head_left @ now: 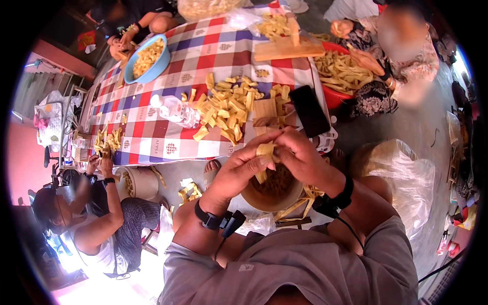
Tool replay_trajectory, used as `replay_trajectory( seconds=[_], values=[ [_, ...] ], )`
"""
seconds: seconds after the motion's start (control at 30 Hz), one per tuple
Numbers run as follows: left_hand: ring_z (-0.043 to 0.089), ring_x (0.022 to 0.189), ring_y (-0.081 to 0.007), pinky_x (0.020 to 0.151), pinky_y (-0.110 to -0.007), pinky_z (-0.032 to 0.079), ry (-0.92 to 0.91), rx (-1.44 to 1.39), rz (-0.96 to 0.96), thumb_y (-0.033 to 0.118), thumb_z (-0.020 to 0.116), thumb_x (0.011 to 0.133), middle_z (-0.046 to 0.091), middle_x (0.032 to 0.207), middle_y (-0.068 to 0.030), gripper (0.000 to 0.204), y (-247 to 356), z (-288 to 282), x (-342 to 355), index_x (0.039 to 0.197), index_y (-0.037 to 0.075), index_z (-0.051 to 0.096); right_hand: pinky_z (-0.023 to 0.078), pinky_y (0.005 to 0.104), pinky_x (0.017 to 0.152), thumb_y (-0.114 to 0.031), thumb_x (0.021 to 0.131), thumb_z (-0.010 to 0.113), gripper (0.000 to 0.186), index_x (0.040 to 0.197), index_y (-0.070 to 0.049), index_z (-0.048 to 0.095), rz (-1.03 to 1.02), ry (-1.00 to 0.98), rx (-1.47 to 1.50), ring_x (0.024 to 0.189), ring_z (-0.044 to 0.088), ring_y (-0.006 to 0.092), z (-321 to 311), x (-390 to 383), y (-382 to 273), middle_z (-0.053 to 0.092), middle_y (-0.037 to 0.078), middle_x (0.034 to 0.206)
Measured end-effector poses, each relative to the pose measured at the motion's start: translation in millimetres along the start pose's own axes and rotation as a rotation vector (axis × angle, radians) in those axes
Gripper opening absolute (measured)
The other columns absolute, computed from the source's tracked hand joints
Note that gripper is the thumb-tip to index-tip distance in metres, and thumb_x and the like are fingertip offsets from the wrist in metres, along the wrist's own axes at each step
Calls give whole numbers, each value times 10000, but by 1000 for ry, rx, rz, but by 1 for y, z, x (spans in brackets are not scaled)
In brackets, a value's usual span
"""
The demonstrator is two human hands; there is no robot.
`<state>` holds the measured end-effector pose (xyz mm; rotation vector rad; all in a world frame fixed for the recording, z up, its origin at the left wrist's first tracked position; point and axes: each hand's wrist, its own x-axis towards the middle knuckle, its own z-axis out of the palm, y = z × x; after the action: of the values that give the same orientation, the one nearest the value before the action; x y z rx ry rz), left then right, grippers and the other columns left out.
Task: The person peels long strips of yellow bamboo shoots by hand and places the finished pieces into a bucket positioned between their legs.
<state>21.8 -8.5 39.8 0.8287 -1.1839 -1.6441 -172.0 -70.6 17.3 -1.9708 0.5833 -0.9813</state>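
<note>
A pale yellow folded strip [265, 150] is held between my two hands, above a round tan bucket [260, 204] with small pieces inside. My left hand [243, 166] closes on the strip with thumb and fingers. My right hand [304, 155] pinches the same strip from the other side, its fingertips partly hidden. Just beyond my hands, a small wooden board [264, 108] lies at the table's near edge. Beside it spreads a loose pile of yellow folded pieces [223, 109]. What the strip is made of I cannot tell.
On the checked tablecloth [152, 134] lie a clear plastic bottle [175, 111] and a black phone [309, 111]. Co-workers sit around with a blue basin [161, 66], a red basin [333, 99] and a white bucket [145, 182]. A plastic-wrapped sack [406, 183] stands at my right.
</note>
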Motion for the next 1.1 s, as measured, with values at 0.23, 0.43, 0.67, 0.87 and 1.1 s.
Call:
replay_trajectory(
  seconds=[0.23,0.43,0.67,0.87,1.1],
  values=[
    [543,883,-86,822,-224,440,98,-89,-365,177,528,1006,603,1008,-16,292,-4,-10,-1,1273,61,555,473,285,620,-92,964,573,76,965,-16,566,334,-9,123,690,577,129,-20,-4,-6,599,55,771],
    [489,773,-24,698,-190,401,268,381,74,189,524,1027,608,924,31,260,-19,15,6,1253,79,589,492,415,598,-52,870,637,110,953,-57,566,-56,117,-302,715,633,368,-25,1,-5,617,150,763],
    [542,700,-72,650,-222,457,7,37,-299,237,491,1043,618,812,0,297,-11,2,-4,1204,17,609,487,415,598,-77,879,648,114,946,-48,560,31,149,-206,702,635,355,-20,-1,-2,612,149,765],
    [532,691,-109,655,-229,422,68,-213,-185,275,495,1031,587,759,-23,323,-19,9,-11,1179,24,633,440,273,512,-133,951,622,117,956,-42,549,398,2,293,572,564,138,-7,-12,7,591,57,714],
    [570,1036,-142,980,-300,389,202,27,-12,251,521,1022,661,1063,-46,331,-25,7,-5,1251,37,626,400,226,453,-252,1003,558,192,1003,-62,530,731,-50,727,491,505,92,-2,-5,-13,585,51,693]
  ],
)
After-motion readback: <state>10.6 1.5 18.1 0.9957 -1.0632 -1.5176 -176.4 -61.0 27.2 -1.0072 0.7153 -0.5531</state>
